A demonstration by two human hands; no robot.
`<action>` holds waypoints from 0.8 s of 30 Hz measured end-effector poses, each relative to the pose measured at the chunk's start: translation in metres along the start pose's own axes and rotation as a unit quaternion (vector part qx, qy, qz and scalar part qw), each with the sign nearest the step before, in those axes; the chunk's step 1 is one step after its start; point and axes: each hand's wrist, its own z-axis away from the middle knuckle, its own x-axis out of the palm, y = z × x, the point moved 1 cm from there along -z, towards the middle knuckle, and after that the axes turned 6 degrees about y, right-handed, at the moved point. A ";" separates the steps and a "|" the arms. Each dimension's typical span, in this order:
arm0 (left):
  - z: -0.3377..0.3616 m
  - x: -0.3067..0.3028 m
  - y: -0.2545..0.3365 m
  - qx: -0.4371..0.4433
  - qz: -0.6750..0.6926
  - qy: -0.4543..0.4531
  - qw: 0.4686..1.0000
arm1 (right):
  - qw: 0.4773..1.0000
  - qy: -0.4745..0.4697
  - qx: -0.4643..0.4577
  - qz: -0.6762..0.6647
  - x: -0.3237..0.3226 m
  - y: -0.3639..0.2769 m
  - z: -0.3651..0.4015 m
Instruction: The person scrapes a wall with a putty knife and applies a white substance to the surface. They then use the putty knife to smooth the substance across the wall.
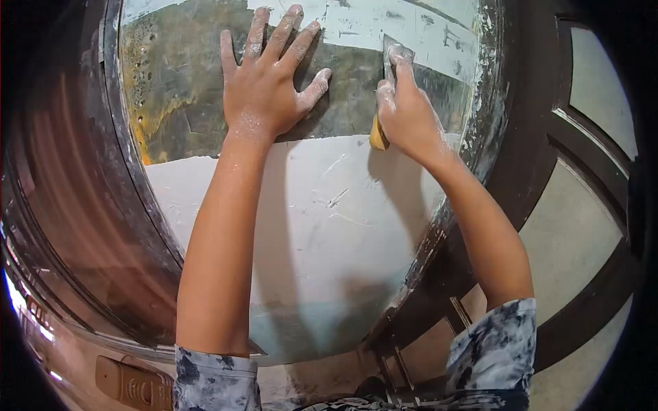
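Observation:
My left hand (264,89), dusted with white powder, lies on the panel with its fingers spread wide. In my right hand (411,113) is a putty knife (378,135), whose yellowish handle end sticks out below the fist. Its blade points upward at the panel, partly covered by my whitened fingers; whether the edge touches cannot be told. The panel's middle band (185,116) is bare, grey-green and stained yellow at the left. A smooth white coating (322,188) with some scratches covers the lower part, and another white strip (356,24) runs across the top.
A dark, paint-flecked frame (490,89) borders the panel. To the right stands dark woodwork with pale inset panels (576,226). A glossy brown surface (96,205) is at left, and a brown object (127,380) sits low on that side.

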 end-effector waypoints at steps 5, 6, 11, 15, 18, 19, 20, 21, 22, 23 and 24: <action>0.001 -0.001 0.000 0.006 0.000 0.008 1.000 | 0.997 0.066 0.003 -0.050 -0.012 0.017 -0.030; 0.001 -0.001 0.000 0.004 0.005 0.007 1.000 | 0.997 0.053 0.023 -0.042 -0.013 0.007 -0.021; 0.001 -0.002 0.000 -0.001 0.008 -0.002 1.000 | 0.998 0.030 -0.048 -0.021 0.002 0.014 -0.009; 0.002 -0.001 -0.001 -0.005 0.016 -0.001 1.000 | 0.998 0.047 -0.024 -0.044 -0.002 0.003 -0.008; 0.002 0.000 -0.001 -0.007 0.014 0.004 1.000 | 1.000 -0.001 -0.015 -0.021 0.000 -0.005 0.000; 0.002 0.001 -0.001 -0.004 0.009 0.005 1.000 | 1.000 0.001 -0.009 -0.029 0.001 -0.005 0.001; 0.003 0.000 -0.001 -0.003 0.011 0.003 1.000 | 0.999 0.002 -0.001 -0.036 0.002 -0.004 0.003; 0.004 0.000 -0.001 -0.003 0.014 0.005 1.000 | 0.988 -0.035 0.120 -0.091 -0.013 -0.012 -0.015; 0.003 0.000 -0.002 -0.003 0.016 0.009 1.000 | 0.995 0.042 0.044 -0.079 -0.013 -0.002 -0.023; 0.003 0.000 -0.003 -0.003 0.015 0.009 1.000 | 0.997 0.048 0.030 -0.058 -0.006 0.006 -0.022; 0.004 0.001 -0.003 -0.012 0.019 -0.002 1.000 | 0.998 0.056 0.018 -0.036 -0.002 0.004 -0.016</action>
